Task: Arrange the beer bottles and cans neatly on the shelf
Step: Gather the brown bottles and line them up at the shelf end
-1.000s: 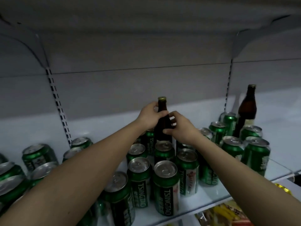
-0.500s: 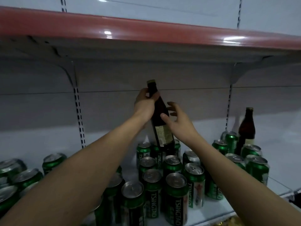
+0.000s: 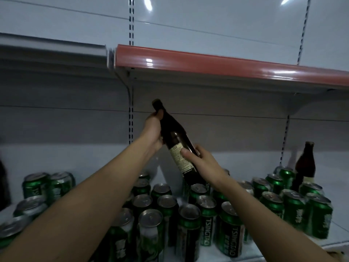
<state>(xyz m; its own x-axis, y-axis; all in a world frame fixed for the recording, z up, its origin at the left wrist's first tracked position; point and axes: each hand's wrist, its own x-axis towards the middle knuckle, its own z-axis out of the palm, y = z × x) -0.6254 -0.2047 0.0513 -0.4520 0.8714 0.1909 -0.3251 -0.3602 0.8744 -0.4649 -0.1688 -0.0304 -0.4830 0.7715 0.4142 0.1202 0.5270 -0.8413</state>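
A dark brown beer bottle (image 3: 174, 138) with a pale label is held tilted in the air above the cans, neck up and to the left. My left hand (image 3: 154, 127) grips its neck and shoulder. My right hand (image 3: 200, 159) holds the labelled lower body, thumb across the label. Below, several green Tsingtao cans (image 3: 229, 231) stand packed on the white shelf (image 3: 341, 233). A second brown bottle (image 3: 306, 162) stands upright at the back right among cans.
An upper shelf with a red front strip (image 3: 226, 66) hangs just above the bottle, a grey-edged one (image 3: 52, 49) to its left. More green cans (image 3: 47, 186) lie loosely at the left. Slotted uprights run down the back wall.
The bottle has been lifted off the shelf from among the cans and tilted left. My right hand slid down from the neck to the label. The view has tipped upward.
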